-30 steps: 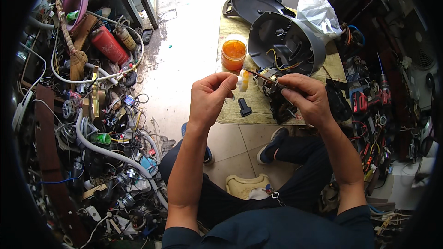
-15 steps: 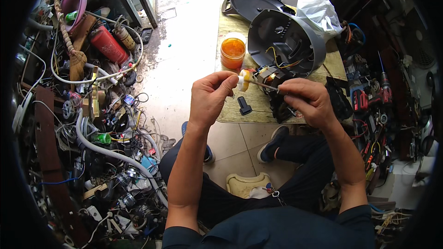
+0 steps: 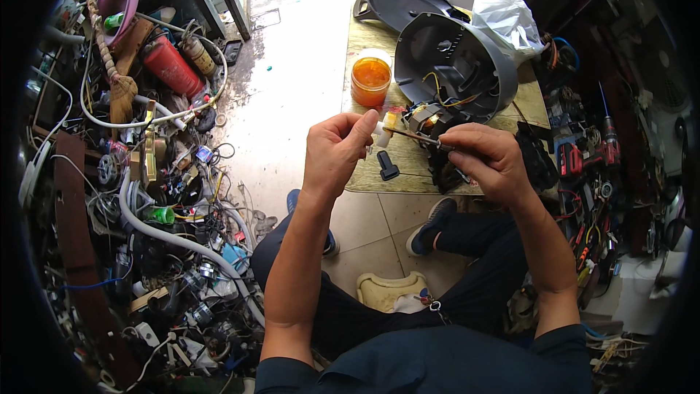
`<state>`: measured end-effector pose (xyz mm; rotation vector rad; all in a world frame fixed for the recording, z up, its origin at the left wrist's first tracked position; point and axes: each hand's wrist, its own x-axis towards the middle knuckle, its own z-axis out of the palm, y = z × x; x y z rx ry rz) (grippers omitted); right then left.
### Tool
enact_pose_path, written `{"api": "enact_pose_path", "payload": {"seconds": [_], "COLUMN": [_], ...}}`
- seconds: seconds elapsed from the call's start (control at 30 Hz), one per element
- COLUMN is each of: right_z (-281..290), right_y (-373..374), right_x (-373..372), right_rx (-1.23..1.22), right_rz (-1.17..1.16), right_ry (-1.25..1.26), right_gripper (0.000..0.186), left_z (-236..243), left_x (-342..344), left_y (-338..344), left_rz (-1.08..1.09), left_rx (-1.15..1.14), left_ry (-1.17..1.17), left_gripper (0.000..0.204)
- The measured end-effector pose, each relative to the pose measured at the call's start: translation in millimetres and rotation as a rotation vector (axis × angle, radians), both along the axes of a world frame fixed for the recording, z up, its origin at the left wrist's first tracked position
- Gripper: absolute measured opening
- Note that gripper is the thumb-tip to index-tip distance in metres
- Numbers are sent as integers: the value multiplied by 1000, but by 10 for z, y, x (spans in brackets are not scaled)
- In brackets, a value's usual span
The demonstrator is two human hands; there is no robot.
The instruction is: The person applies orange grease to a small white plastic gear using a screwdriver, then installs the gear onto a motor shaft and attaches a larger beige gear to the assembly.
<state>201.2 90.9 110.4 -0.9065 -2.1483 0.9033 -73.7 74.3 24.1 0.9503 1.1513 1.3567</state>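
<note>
Here, the left hand [image 3: 337,152] pinches a small white part [image 3: 383,137] with yellow-orange goo on it; the right hand [image 3: 490,162] pinches a thin rod [image 3: 417,136], and its tip is right at the white part (I can't tell how hard it pushes); the white part is held up over the wooden table [image 3: 408,181], near a jar [image 3: 371,83] of orange goo; a black T-shaped piece [image 3: 389,168] lies close by; a big grey shell [image 3: 504,73] sits farther back.

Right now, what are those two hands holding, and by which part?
The left hand pinches a small white part by its left side; the right hand grips a thin rod-like tool well back from its tip.
</note>
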Motion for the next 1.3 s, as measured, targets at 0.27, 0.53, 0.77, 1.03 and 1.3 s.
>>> {"api": "enact_pose_path", "payload": {"seconds": [0.27, 0.53, 0.77, 1.03, 1.3], "right_z": [-12, -5, -57, -98, -123], "right_y": [-63, -92, -36, -86, -101], "right_x": [-73, -70, -85, -69, -99], "right_rx": [99, 278, 382, 146, 320], "right_rz": [-52, 73, 20, -64, 39], "right_ry": [17, -51, -62, 27, -41], "right_gripper": [29, 31, 30, 31, 34], "left_z": [28, -4, 14, -16, 48], "left_x": [-2, 14, 10, 30, 45], "left_y": [-9, 6, -9, 12, -8], "left_rz": [18, 66, 74, 80, 83], "left_rx": [-11, 5, 6, 8, -46], "left_ry": [11, 25, 5, -3, 18], "left_gripper": [38, 44, 43, 42, 42]}}
